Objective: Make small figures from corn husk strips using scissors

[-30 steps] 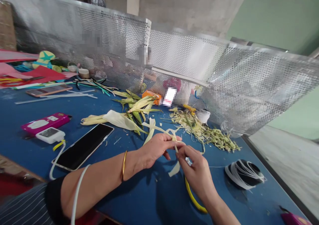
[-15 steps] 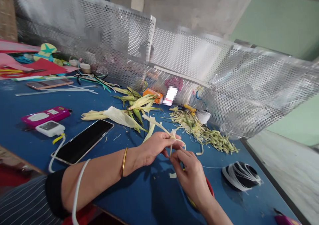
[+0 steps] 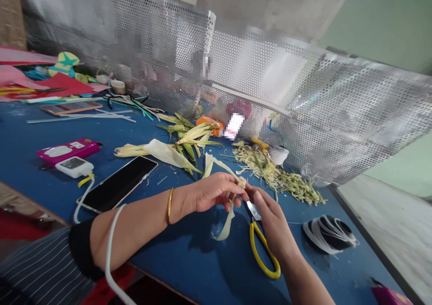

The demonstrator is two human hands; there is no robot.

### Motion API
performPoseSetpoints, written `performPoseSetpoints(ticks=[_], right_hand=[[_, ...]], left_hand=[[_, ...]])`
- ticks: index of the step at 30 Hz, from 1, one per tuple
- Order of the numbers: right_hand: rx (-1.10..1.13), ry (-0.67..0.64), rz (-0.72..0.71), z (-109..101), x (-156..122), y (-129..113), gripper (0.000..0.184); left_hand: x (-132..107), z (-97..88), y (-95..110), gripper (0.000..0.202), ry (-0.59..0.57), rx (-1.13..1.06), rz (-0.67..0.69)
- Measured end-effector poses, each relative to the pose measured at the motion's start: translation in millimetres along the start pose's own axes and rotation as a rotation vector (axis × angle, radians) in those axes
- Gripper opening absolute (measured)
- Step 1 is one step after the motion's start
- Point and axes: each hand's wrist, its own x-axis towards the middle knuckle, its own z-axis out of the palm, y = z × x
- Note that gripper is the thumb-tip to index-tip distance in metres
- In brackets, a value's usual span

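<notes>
Pale corn husk strips (image 3: 226,228) cross at the fingertips of both my hands, one end hanging down and another running up to the left. My left hand (image 3: 218,191) pinches the husk where the strips meet. Close beside it, my right hand (image 3: 272,217) has its fingers closed on the husk's right side; its fingertips are partly hidden. Scissors (image 3: 253,211) with yellow handles lie on the table partly under my right hand. Beyond my hands lie a wide pale husk piece (image 3: 168,155) and a pile of husks (image 3: 199,134).
A heap of shredded husk bits (image 3: 270,172) lies at the back right, near a spool of white thread (image 3: 329,235). On the left are a black phone (image 3: 118,183), a magenta device (image 3: 69,152) and a white cable (image 3: 108,255) over my left forearm. A perforated metal screen (image 3: 249,70) borders the back.
My right hand has turned and moved up slightly, uncovering the scissors. The husk strip now hangs lower under my left hand. The view has shifted a little.
</notes>
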Motion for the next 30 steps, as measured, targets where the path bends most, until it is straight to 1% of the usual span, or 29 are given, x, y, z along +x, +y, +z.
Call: performPoseSetpoints(ticks=[4, 7, 10, 13, 15, 17, 18, 19, 20, 23, 24, 25, 26, 28, 30], right_hand=[[0.039, -0.06, 0.025, 3.1, -0.3, 2.3, 0.031], [-0.036, -0.041, 0.016, 3.8, -1.6, 1.6, 0.033], [-0.162, -0.035, -0.008, -1.5, -3.2, -0.1, 0.031], [-0.214, -0.082, -0.002, -10.5, -4.4, -2.3, 0.027], [-0.221, -0.128, 0.017, -15.9, -5.0, -5.0, 0.029], [-0.216, -0.201, 0.038, -19.9, -5.6, -8.7, 0.033], [-0.21, -0.221, 0.042, -21.4, -5.9, -10.8, 0.034], [-0.202, -0.209, 0.034, -22.6, -5.9, -12.7, 0.033], [-0.198, -0.157, 0.011, -23.5, -5.7, -14.3, 0.031], [-0.25, 0.118, -0.11, -23.2, -2.7, -15.6, 0.028], [-0.274, 0.167, -0.143, -21.8, -1.1, -14.8, 0.027], [-0.284, 0.167, -0.154, -19.5, 0.5, -13.7, 0.026], [-0.266, 0.126, -0.132, -16.6, 2.0, -12.3, 0.026], [-0.132, -0.007, -0.012, -9.8, 4.1, -9.7, 0.027], [0.061, -0.095, 0.124, -3.3, 4.6, -8.1, 0.028]], left_hand=[[1.7, 0.2, -3.6, 0.028, -0.012, -0.032, -0.013], [3.3, 1.6, -9.1, 0.032, 0.066, 0.059, -0.001], [4.2, 3.6, -11.9, 0.029, 0.155, 0.117, 0.0], [5.0, 4.4, -12.1, 0.024, 0.197, 0.092, -0.002], [5.6, 3.3, -11.8, 0.024, 0.204, 0.099, -0.011], [6.1, 1.3, -11.3, 0.027, 0.175, 0.134, -0.012], [6.1, 0.4, -10.9, 0.031, 0.154, 0.149, -0.012], [6.0, -0.3, -10.4, 0.034, 0.13, 0.16, -0.012], [5.7, -0.6, -9.9, 0.037, 0.103, 0.167, -0.013], [3.6, 2.1, -9.2, 0.036, 0.013, 0.199, -0.043], [2.6, 4.0, -9.6, 0.034, -0.021, 0.221, -0.056], [1.5, 6.2, -10.2, 0.033, -0.052, 0.244, -0.069], [0.4, 8.5, -11.0, 0.03, -0.072, 0.265, -0.081], [-1.7, 12.7, -12.8, 0.026, -0.083, 0.303, -0.102], [-3.4, 15.8, -13.8, 0.022, -0.071, 0.337, -0.115]])
